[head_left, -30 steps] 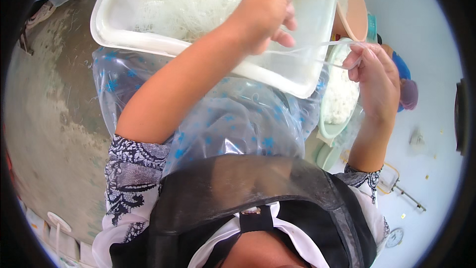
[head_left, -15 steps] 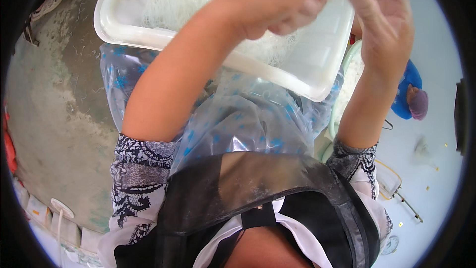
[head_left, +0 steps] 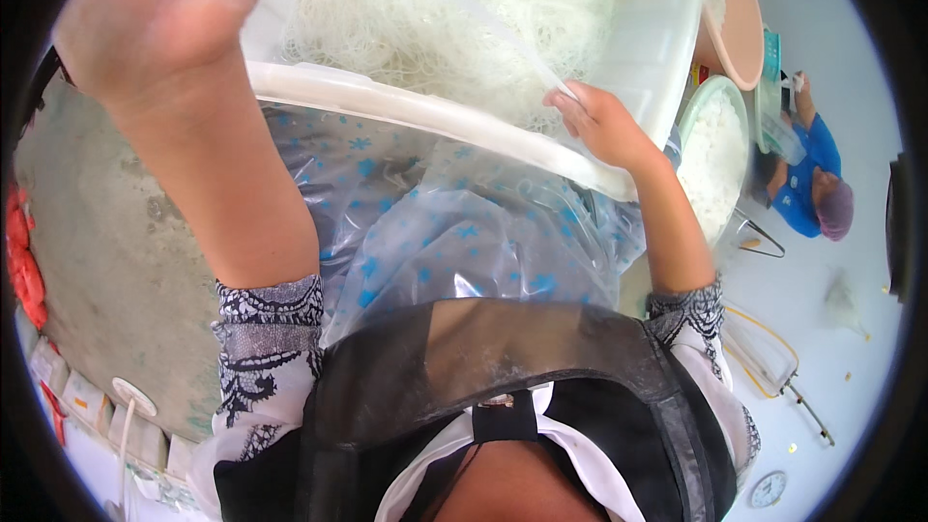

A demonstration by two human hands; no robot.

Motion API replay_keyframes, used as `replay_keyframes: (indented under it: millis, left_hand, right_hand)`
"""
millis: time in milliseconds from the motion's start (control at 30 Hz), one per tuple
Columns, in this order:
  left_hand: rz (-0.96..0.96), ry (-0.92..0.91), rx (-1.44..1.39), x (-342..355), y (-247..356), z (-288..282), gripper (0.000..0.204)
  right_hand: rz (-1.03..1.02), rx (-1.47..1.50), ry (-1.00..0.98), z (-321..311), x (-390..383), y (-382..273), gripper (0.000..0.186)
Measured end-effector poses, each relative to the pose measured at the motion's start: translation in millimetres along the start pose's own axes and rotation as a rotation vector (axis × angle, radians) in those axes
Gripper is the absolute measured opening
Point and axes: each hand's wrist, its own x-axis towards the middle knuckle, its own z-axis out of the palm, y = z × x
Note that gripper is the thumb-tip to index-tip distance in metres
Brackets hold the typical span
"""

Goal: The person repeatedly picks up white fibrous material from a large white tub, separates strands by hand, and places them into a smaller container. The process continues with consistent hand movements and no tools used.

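A big white plastic tub (head_left: 387, 101) stands in front of me, holding a loose heap of fine, translucent white strands (head_left: 416, 24), tangled like netting. Over the heap a thin white cord (head_left: 483, 19) runs taut and slanting, out past the top edge of the picture. Its near end is pinched between the thumb and fingers of my right hand (head_left: 604, 126), above the tub's right front part. My left hand (head_left: 174, 14) is raised at the upper left, palm showing and fingers curled in. The top edge cuts its fingers off, so what they hold is hidden.
Clear plastic sheeting with blue stars (head_left: 435, 222) covers my lap. Right of the tub are a pale green basin (head_left: 735, 101) of white material and a pinkish tub (head_left: 739, 14). Beyond works a person in blue (head_left: 797, 193). Red bundles (head_left: 24, 266) lie far left.
My hands, close together over the tub's upper right before, have moved far apart: the left up and leftward, the right down and nearer. The cord now stretches across the tub.
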Motion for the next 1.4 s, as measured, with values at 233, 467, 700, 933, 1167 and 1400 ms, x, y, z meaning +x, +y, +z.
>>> replay_keyframes:
  millis: [233, 467, 700, 933, 1167, 1400]
  left_hand:
    - [-0.421, 0.223, 0.662, 0, -100, 74, 0.041]
    - [0.114, -0.144, 1.061, 9, -133, 74, 0.036]
    - [-0.423, -0.133, 0.917, -9, -115, 92, 0.038]
    - [-0.750, -1.039, 0.792, -37, -135, 100, 0.039]
    - [-0.490, 0.330, -0.362, -35, -149, 62, 0.038]
    - [0.440, 0.302, 1.388, -51, -175, 55, 0.030]
  right_hand:
    - [-0.225, -0.116, 0.346, 9, -36, 5, 0.043]
    - [-0.759, 0.160, 0.530, 35, -12, -60, 0.027]
    - [-0.461, 0.217, 0.461, 42, -6, -15, 0.038]
    - [-0.709, -0.428, 0.814, -20, -41, -91, 0.050]
    - [-1.241, 0.718, 0.457, -3, -45, -86, 0.032]
    - [-0.820, 0.890, 1.044, -10, -41, -76, 0.026]
